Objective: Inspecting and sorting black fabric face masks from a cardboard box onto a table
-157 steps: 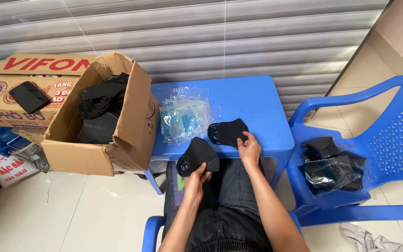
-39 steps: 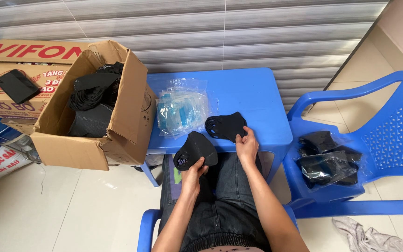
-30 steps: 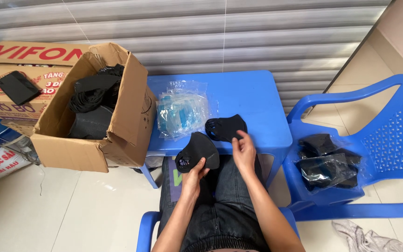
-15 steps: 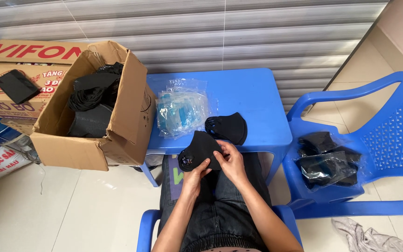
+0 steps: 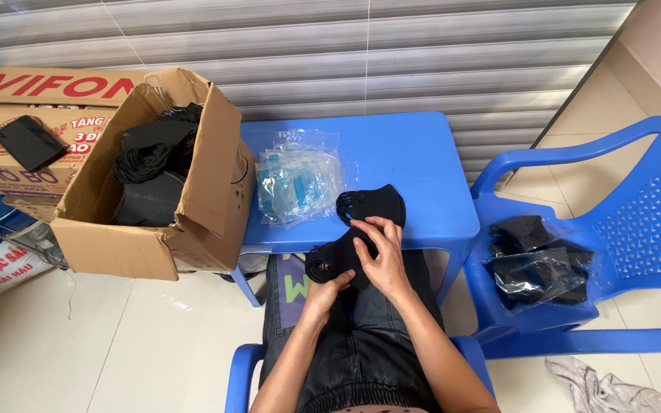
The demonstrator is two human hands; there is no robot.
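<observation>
I sit at a small blue plastic table (image 5: 392,160). My left hand (image 5: 327,287) and my right hand (image 5: 380,256) together hold a black fabric face mask (image 5: 330,258) over my lap at the table's front edge. My right hand's fingers pinch the mask's upper edge. A second black mask (image 5: 372,205) lies on the table just beyond my right hand. A stack of clear plastic bags (image 5: 296,182) lies on the table's left part.
An open cardboard box (image 5: 185,222) with black masks (image 5: 153,164) stands left of the table, a printed carton (image 5: 9,134) behind it. A blue plastic chair (image 5: 636,222) on the right holds bagged black masks (image 5: 541,264). A grey cloth (image 5: 606,390) lies on the floor.
My right hand has left the mask on the table and come left onto the mask in my left hand. The mask on the table stays where it was.
</observation>
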